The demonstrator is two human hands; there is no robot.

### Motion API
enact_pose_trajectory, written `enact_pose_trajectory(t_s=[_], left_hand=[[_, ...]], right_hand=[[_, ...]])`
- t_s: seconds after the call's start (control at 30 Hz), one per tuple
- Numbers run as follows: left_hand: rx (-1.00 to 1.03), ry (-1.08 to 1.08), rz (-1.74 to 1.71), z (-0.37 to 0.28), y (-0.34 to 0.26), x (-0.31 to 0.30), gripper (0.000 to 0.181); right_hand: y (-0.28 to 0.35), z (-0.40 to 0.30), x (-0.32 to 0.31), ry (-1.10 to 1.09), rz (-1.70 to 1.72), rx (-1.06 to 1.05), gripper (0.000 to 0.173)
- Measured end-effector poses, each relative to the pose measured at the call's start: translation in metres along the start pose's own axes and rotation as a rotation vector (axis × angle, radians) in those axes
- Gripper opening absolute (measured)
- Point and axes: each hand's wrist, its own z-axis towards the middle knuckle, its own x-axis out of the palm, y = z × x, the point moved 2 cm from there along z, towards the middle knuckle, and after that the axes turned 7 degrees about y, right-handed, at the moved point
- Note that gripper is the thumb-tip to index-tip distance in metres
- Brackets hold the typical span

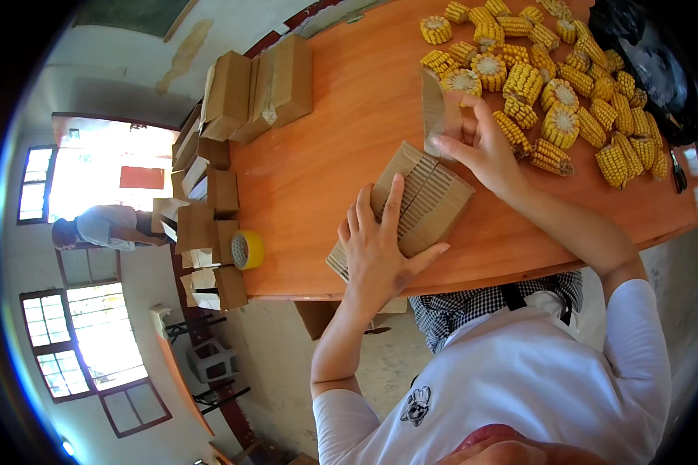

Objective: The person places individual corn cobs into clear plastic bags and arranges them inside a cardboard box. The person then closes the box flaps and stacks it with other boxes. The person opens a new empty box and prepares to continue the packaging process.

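Note:
A small brown cardboard box [442,215] lies at an angle near the table edge in front of me. Ridged lines and a long seam run across its upper face. My left hand [378,241] is spread flat over the box's left part, fingers apart, pressing on it. Just above the box, my right hand [477,139] pinches a thin, curved, brownish strip [433,107] between thumb and fingers. Whether that strip is tape or thin card I cannot tell. Many cut corn cob pieces [523,81] are heaped beyond and to the right of my right hand.
Several cardboard boxes [288,81] line the left side of the orange table [326,139], some with raised flaps. A yellow tape roll [248,250] stands beside them. A black plastic bag [675,110] and scissors [679,174] are at right. Another person [107,226] bends beyond the boxes.

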Motion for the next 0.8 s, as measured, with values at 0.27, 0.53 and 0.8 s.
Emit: enact_pose_trajectory(t_s=[0.27, 0.53, 0.8], left_hand=[[-0.015, 0.003, -0.031, -0.001, -0.001, 0.002, 0.096], [-0.037, -0.004, -0.055, -0.001, 0.002, 0.006, 0.094], [-0.139, -0.002, -0.174, -0.026, 0.019, -0.003, 0.115]], right_hand=[[0.028, 0.005, 0.007, 0.051, -0.064, -0.163, 0.064], [0.028, -0.012, 0.053, 0.430, -0.744, -0.315, 0.067], [0.029, -0.023, 0.060, 0.500, -0.576, -0.153, 0.077]])
